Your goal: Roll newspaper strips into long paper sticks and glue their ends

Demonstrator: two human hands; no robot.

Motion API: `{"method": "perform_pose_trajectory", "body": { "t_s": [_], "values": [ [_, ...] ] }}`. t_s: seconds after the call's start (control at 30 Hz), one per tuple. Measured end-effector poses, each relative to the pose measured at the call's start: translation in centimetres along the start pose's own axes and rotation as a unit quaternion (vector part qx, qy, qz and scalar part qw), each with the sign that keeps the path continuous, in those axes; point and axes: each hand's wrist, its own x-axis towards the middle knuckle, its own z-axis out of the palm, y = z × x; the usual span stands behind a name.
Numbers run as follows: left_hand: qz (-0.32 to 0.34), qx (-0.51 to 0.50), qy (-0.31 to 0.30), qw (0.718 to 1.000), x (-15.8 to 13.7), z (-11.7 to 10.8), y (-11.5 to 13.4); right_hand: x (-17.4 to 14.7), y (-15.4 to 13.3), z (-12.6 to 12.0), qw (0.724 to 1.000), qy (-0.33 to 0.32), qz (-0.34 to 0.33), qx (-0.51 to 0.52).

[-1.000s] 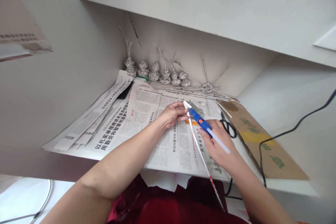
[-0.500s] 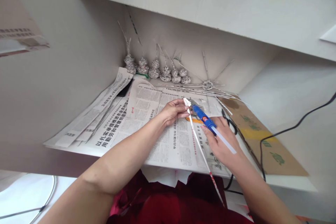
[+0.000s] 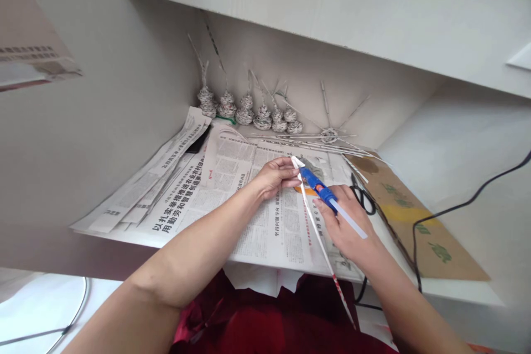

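Observation:
Between the fingertips of my left hand (image 3: 279,178) is the upper end of a long, thin rolled paper stick (image 3: 312,220). The stick slants down to the right, past the desk's front edge, and shows red marks near its lower end. My right hand (image 3: 350,221) is wrapped round a blue hot glue gun (image 3: 318,185), and a translucent glue stick (image 3: 349,219) juts from its back. The gun's tip is right by the white flap at the paper stick's top; whether they touch I cannot tell. Something orange (image 3: 305,191) lies on the newspaper (image 3: 257,232) beneath the gun.
Several woven paper gourds (image 3: 262,117) line the back wall. Beside them are a spoked woven piece (image 3: 329,134) and loose paper sticks (image 3: 307,144). Black-handled scissors (image 3: 364,199), cardboard (image 3: 431,232) and a black cable (image 3: 452,207) are at right; paper strips (image 3: 153,177) lie at left.
The glue gun and my right hand have shifted slightly to the left, with the tip nearer the paper stick's top. My left hand keeps its hold almost unmoved.

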Motion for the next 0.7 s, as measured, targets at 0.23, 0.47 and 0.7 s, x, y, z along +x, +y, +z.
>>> {"method": "perform_pose_trajectory", "body": {
  "t_s": [0.23, 0.47, 0.7],
  "values": [
    [-0.004, 0.006, -0.008, 1.000, -0.20, 0.17, 0.11, -0.30, 0.11, -0.31, 0.999, -0.004, 0.031, -0.027],
    [0.001, 0.003, 0.002, 1.000, -0.16, 0.16, 0.02, -0.15, -0.20, -0.17, 1.000, -0.003, 0.011, -0.009],
    [-0.004, 0.006, -0.007, 1.000, -0.22, 0.20, 0.13, -0.31, 0.20, -0.21, 0.999, 0.001, 0.027, -0.031]
  ]
}}
